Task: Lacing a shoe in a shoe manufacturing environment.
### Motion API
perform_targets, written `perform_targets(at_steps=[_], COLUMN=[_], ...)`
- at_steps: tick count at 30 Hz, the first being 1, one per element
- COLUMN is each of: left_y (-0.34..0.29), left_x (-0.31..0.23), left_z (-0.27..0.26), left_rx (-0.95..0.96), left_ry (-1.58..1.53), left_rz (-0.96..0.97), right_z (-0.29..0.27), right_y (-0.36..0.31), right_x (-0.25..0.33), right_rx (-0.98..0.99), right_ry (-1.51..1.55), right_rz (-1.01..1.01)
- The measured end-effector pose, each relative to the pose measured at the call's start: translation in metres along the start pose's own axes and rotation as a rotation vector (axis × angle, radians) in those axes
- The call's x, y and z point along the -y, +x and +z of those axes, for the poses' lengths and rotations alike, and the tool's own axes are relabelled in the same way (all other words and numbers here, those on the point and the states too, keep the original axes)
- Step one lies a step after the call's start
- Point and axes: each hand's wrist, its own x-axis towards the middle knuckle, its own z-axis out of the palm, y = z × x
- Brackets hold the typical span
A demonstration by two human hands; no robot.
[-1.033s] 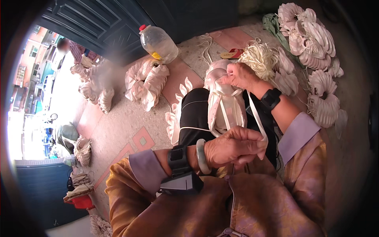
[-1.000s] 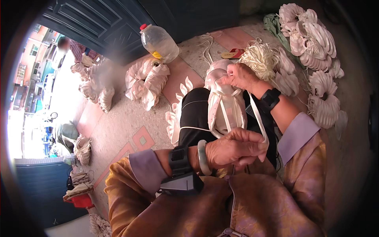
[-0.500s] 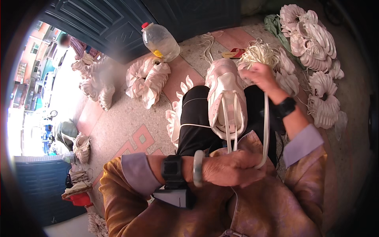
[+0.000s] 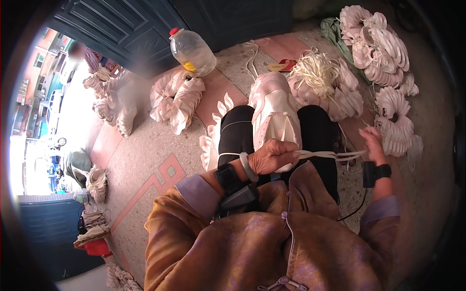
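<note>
A pale pink and white sneaker [image 4: 274,99] rests between my black-trousered knees, its toe pointing away from me. Over its opening, my left hand [image 4: 273,157] is closed on the white shoelaces [image 4: 327,155]. From there the laces run nearly level and taut to the right. Their far end meets my right hand [image 4: 373,144], whose fingers are closed around it, out past my right knee. The sneaker's heel end is partly covered by my left hand. A thin white band [image 4: 233,154] crosses my left knee.
Beyond my right knee lies a bundle of cream laces [image 4: 315,72] on pale shoe pieces [image 4: 347,99]. More ring-shaped stacks of pieces [image 4: 381,43] sit far right, another stack [image 4: 177,102] at left. A clear red-capped jug [image 4: 193,53] stands by the dark door [image 4: 121,29].
My left hand has moved up to the sneaker's opening. My right hand has swung down and right from beside the lace bundle, and the laces now stretch sideways between both hands.
</note>
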Motion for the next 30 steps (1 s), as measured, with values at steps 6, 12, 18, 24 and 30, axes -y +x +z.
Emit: perform_targets(at_steps=[6, 12, 18, 24, 30], left_y=[0.006, 0.001, 0.012, 0.007, 0.003], left_x=[0.007, 0.011, 0.012, -0.034, -0.042], left_z=[0.003, -0.002, -0.013, -0.001, -0.004], left_rx=[0.043, 0.006, 0.012, 0.130, 0.139], left_ry=[-0.040, -0.051, -0.140, -0.033, 0.072], left_rz=[-0.050, -0.073, -0.212, 0.151, 0.078], right_z=[0.137, 0.225, 0.240, 0.238, 0.236], right_y=[-0.002, 0.003, 0.034, 0.034, 0.032], right_x=[0.104, 0.173, 0.147, 0.144, 0.134], right_rx=[0.310, 0.381, 0.387, 0.420, 0.375], right_ry=[0.045, -0.669, -0.622, -0.468, -0.435], right_rz=[-0.387, -0.668, -0.543, -0.467, -0.503])
